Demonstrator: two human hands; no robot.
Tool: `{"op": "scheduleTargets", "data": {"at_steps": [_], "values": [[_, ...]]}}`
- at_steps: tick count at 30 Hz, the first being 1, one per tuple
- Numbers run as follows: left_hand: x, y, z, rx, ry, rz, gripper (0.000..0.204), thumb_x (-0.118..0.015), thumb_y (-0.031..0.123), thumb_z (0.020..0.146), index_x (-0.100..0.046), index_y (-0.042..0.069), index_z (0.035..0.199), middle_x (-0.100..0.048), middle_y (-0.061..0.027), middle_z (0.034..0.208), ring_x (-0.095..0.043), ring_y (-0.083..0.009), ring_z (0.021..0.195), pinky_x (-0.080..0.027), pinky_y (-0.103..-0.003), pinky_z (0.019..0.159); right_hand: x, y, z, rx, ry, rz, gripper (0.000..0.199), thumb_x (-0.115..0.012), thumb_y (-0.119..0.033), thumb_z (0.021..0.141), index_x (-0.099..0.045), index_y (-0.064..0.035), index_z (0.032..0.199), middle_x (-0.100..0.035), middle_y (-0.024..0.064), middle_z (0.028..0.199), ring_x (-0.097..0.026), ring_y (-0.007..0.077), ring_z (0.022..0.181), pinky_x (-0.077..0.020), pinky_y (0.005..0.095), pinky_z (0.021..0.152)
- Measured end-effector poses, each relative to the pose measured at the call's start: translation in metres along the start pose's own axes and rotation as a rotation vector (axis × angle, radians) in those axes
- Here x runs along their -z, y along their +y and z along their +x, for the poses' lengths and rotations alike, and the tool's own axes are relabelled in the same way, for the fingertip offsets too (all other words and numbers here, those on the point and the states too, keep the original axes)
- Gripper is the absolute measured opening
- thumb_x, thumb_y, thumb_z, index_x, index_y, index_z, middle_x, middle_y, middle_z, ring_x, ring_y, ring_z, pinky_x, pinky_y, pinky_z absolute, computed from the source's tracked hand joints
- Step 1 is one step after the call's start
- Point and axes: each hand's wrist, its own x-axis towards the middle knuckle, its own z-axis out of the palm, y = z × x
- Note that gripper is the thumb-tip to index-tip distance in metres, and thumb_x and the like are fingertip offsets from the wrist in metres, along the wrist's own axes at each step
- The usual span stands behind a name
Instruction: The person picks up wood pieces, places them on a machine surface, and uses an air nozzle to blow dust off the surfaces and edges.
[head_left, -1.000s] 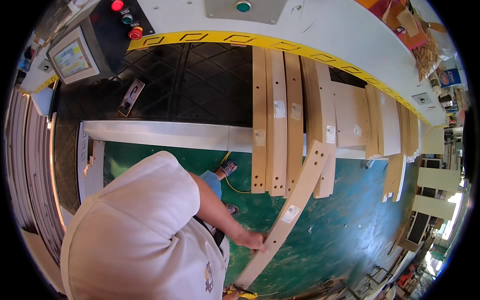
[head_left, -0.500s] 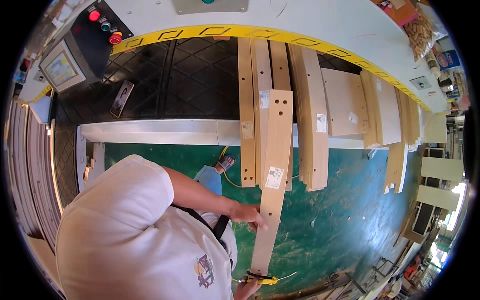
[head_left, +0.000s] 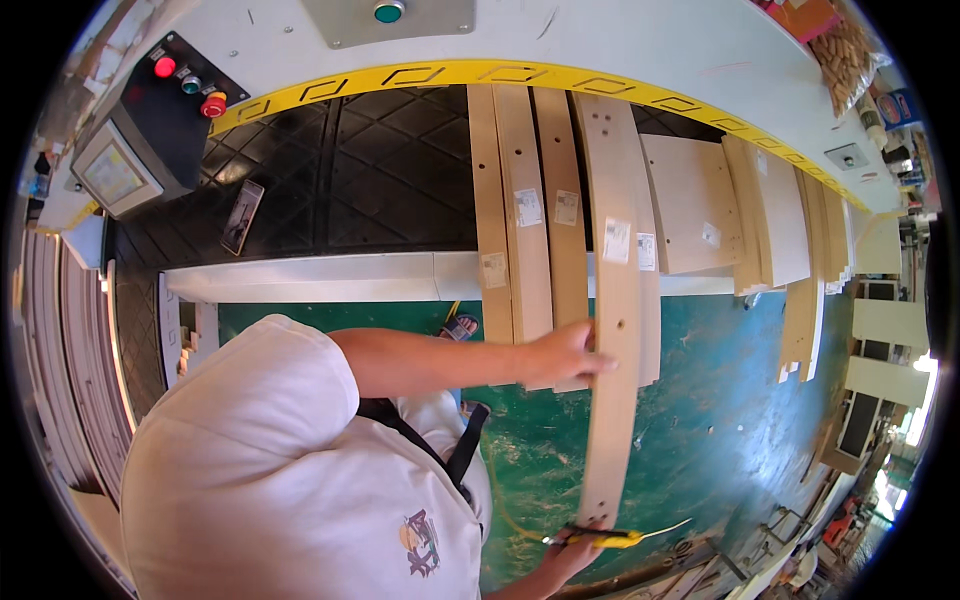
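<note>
A long, light wooden board point(head_left: 613, 290) with drilled holes and a white label lies lengthwise in front of me, its far part over the stacked boards. My left hand point(head_left: 568, 357) is closed around its left edge near the middle, with fingers partly hidden beneath. At the near end my right hand point(head_left: 568, 556) is closed on a yellow air blow gun point(head_left: 618, 539) with a thin nozzle pointing right. The board's end meets that hand; whether the fingers also grip the board I cannot tell. Left of the board, several similar labelled boards point(head_left: 520, 200) rest side by side.
Behind runs a white machine with a yellow strip point(head_left: 430, 73) and a button panel point(head_left: 185, 85). A phone point(head_left: 242, 217) lies on the black machine bed point(head_left: 395, 170). More wooden panels point(head_left: 690, 195) lie to the right. Below is a green floor point(head_left: 720, 400).
The held board has moved right and away from me, now over the stack on the right. Both hands have travelled right with it, the blow gun still in the right one.
</note>
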Motion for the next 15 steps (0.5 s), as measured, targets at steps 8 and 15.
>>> {"op": "scheduleTargets", "data": {"at_steps": [8, 15], "values": [[0.047, 0.092, 0.075, -0.033, 0.388, 0.523, 0.054, -0.08, 0.036, 0.094, -0.058, -0.002, 0.125, -0.073, -0.0114, 0.102, -0.071, -0.0175, 0.083, -0.06, -0.031, 0.068, -0.146, -0.047, 0.066, -0.075, -0.128, -0.037, 0.016, -0.061, -0.016, 0.106, -0.06, -0.0025, 0.115, -0.053, 0.0023, 0.074, -0.05, 0.0114, 0.054, -0.037, 0.0245, 0.042], [0.073, 0.092, 0.123, -0.475, 0.877, 0.888, 0.067, -0.079, 0.043, 0.09, -0.055, -0.006, 0.13, -0.066, -0.0241, 0.124, -0.067, -0.0338, 0.111, -0.053, -0.042, 0.098, -0.189, -0.056, 0.093, 0.069, -0.282, -0.358, 0.021, -0.061, -0.024, 0.107, -0.057, -0.0055, 0.116, -0.061, 0.0048, 0.066, -0.059, 0.014, 0.049, -0.0422, 0.0276, 0.046]]}}
